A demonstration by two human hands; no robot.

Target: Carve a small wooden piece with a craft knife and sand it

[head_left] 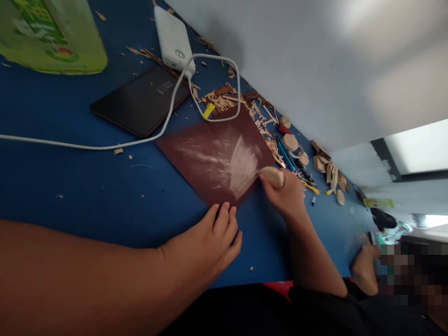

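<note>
A sheet of dark red-brown sandpaper (199, 163) lies on the blue table, marked with pale wood dust. The fingertips of my left hand (217, 235) rest at the sandpaper's near edge, fingers stretched out and holding nothing. My right hand (289, 196) grips a pale wooden piece (273, 176) with a rounded end, at the sandpaper's right corner. My fingers hide part of that piece. Beyond the sandpaper are wood shavings (224, 100) and a yellow tag (209, 111).
A phone (140, 100), a white power bank (174, 39) with a looping cable (136, 143) and a yellow-green bottle (70, 42) stand at the left. Along the wall lie blue-handled tools (286, 154), wooden discs (290, 142) and wood blocks (331, 172). Another person's arm (366, 268) is at the right.
</note>
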